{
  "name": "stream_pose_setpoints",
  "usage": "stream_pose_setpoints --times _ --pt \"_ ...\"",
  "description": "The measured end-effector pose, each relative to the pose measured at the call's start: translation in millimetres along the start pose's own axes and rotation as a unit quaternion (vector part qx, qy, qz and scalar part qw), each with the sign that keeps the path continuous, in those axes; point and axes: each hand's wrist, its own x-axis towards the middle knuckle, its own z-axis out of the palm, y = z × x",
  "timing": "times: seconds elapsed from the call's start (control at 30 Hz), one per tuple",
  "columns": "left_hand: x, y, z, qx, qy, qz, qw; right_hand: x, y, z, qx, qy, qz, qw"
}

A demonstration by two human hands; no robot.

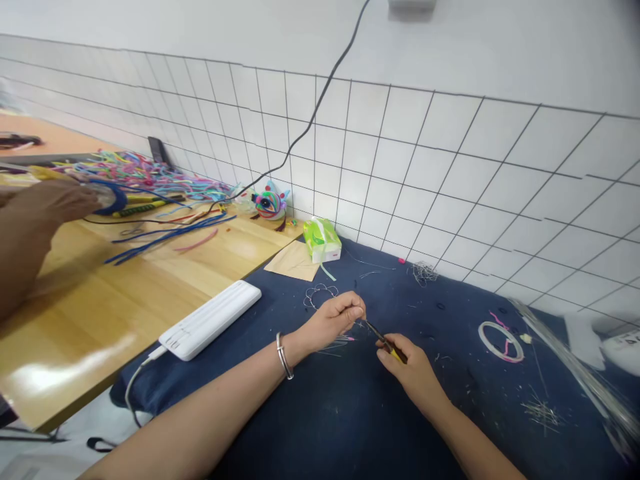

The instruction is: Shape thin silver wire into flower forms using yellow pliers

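Note:
My left hand (340,317), with a silver bangle at the wrist, is pinched closed at the middle of the dark blue cloth (320,413). What its fingertips hold looks like thin wire, too small to make out. My right hand (407,367) is closed round yellow-handled pliers (391,350). Their dark tips reach up to the left fingertips. Just behind the left hand lies a wire flower shape (315,293). Thin wire pieces (337,343) lie beneath it.
A white power strip (210,320) lies left, near a wooden table (215,267) where another person's hand (65,200) is. A tissue pack (323,240) stands behind. At right are a white ring (483,333), wire scraps (543,412) and long wires (575,367).

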Motion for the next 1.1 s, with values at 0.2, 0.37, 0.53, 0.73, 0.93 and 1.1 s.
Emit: stream_pose_setpoints --times 0.2,0.37,0.53,0.73,0.93,1.1 --pt "-0.6 -2.1 2.9 0.007 -0.019 -0.01 1.0 -0.2 -3.0 -5.1 -0.001 -0.037 0.001 0.999" --pt "-2.1 -4.7 4.7 0.028 -0.026 -0.006 0.999 -0.7 -2.8 -5.4 -0.005 -0.035 0.002 0.999" --pt "-1.8 -5.1 4.5 0.014 -0.022 -0.01 1.0 -0.1 2.2 -6.4 0.034 -0.048 0.006 0.998" --pt "-2.3 -1.5 5.5 -0.029 -0.019 -0.004 0.999 -2.6 -0.6 -5.1 0.03 -0.038 -0.024 0.999" --pt "-2.4 -1.9 6.8 -0.071 -0.035 0.002 0.997 -6.4 -3.7 -1.2 -0.079 0.03 -0.119 0.989" --pt "-1.7 -4.5 8.7 -0.108 -0.038 0.009 0.993 -6.2 1.3 -1.3 -0.125 0.074 -0.213 0.966"
